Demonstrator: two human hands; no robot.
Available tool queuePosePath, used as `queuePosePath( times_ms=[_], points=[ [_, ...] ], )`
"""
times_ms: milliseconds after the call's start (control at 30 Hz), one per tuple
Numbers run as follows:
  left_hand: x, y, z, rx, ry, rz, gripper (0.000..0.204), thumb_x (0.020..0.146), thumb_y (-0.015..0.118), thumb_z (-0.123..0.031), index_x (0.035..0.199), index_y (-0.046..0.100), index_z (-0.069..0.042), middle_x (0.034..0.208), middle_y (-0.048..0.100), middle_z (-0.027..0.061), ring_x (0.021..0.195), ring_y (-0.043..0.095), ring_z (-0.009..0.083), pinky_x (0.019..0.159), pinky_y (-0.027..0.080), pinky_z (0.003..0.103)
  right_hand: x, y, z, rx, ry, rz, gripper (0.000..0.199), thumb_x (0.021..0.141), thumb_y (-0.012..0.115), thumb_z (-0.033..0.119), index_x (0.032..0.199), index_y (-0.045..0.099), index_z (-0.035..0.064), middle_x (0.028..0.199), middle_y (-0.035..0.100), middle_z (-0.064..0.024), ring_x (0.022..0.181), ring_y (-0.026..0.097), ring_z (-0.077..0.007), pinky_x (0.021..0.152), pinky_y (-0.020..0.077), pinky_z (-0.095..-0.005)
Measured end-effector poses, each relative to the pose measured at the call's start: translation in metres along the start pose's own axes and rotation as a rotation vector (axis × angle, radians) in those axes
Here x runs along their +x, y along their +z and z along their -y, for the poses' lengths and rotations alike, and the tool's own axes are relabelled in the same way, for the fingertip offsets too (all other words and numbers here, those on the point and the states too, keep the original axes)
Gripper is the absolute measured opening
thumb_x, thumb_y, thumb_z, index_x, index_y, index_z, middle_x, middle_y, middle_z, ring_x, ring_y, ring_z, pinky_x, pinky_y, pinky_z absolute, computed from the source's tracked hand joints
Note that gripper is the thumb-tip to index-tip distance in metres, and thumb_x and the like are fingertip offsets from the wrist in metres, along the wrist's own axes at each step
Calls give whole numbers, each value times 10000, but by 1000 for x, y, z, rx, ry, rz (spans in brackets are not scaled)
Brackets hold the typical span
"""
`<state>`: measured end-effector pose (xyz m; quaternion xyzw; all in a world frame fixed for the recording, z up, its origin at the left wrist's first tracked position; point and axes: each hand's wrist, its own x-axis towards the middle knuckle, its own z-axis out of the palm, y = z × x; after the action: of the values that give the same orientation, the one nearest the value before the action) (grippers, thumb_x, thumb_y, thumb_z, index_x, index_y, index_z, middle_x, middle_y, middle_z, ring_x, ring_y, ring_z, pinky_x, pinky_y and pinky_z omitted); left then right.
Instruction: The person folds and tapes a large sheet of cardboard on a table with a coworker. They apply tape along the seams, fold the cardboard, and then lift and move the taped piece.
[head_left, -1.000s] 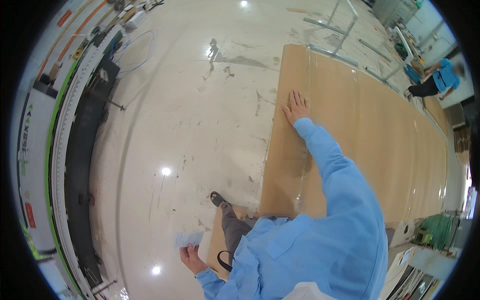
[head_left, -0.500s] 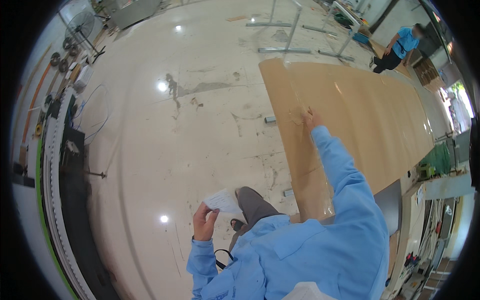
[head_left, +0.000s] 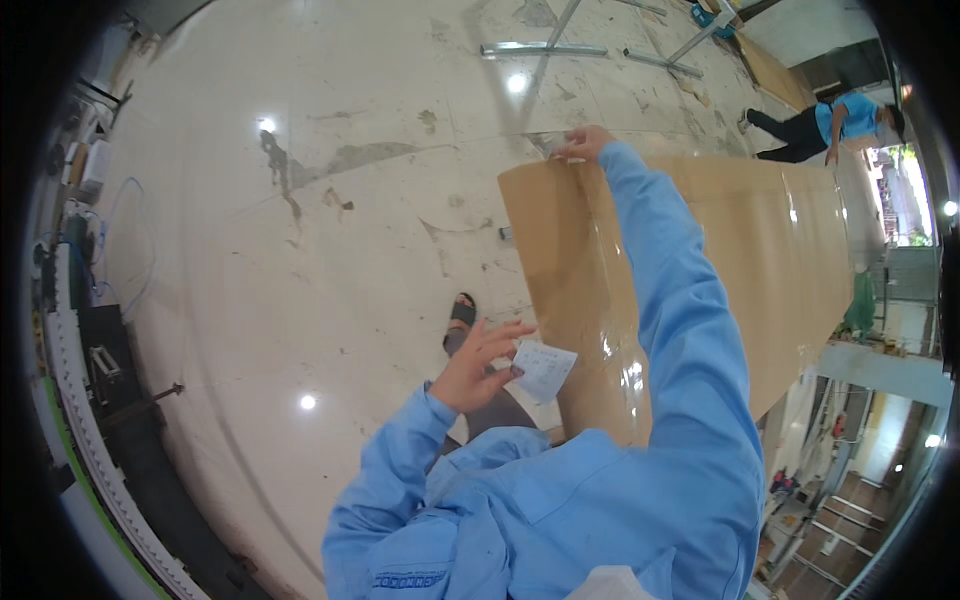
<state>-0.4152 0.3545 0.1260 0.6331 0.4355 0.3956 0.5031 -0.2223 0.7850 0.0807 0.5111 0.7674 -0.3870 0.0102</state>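
A small white paper slip (head_left: 543, 371) with writing on it hangs from my left hand (head_left: 476, 368), pinched by the thumb while the other fingers spread out. A large brown sheet (head_left: 725, 290), bent over along its left side and under glossy clear film, lies in front of me to the right. My right arm reaches across it, and my right hand (head_left: 587, 145) is at its far edge near the left corner. The fingers there are bent and closed on the edge; their tips are partly hidden.
Metal frame stands (head_left: 545, 50) rest on the tiled floor at the far side. Another person (head_left: 835, 128) in a blue shirt bends beyond the sheet. Along the left runs a long dark machine rail (head_left: 120, 370). Shelving (head_left: 850, 510) stands at the lower right.
My right hand has moved from the sheet's surface to its far edge. My left hand has come right and forward with the slip, next to the sheet. The other person has bent over.
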Motion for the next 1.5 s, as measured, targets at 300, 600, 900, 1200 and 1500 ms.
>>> queuePosePath(
  times_ms=[300,600,900,1200,1500],
  points=[
    [165,-32,73,-145,-30,114,240,829,647,-33,1055,624,-109,1381,567,32,1426,361,285,1146,-124,643,27,6,7,46,126,119,172,766,819,194,829,751,49,758,733,-40,671,640,-109,625,496,-273],
    [167,-31,86,-350,-135,181,545,796,644,43,1318,567,-94,1324,604,40,1420,374,267,1136,-153,632,53,13,-27,-65,52,628,313,782,803,332,875,721,45,933,704,-99,886,669,-192,763,514,-305],
    [174,-51,86,-434,-176,295,504,804,648,24,1295,579,-67,1403,536,67,1427,360,230,1148,-75,657,60,19,-26,27,406,818,462,840,767,416,1070,601,52,1044,607,-69,904,600,-155,776,465,-264],
    [180,-64,89,-410,-154,434,505,830,631,-5,1326,548,-53,1425,513,86,1453,309,241,1148,-57,669,81,22,-19,21,609,1132,384,881,715,443,948,620,77,768,586,7,728,530,-93,637,415,-267],
    [187,-74,85,-387,-253,584,450,851,644,-68,1293,564,-44,1393,531,150,1463,279,260,1145,-155,623,66,26,0,-306,307,-266,297,871,683,281,1061,662,54,945,708,-110,886,687,-221,763,534,-368]
  ],
)
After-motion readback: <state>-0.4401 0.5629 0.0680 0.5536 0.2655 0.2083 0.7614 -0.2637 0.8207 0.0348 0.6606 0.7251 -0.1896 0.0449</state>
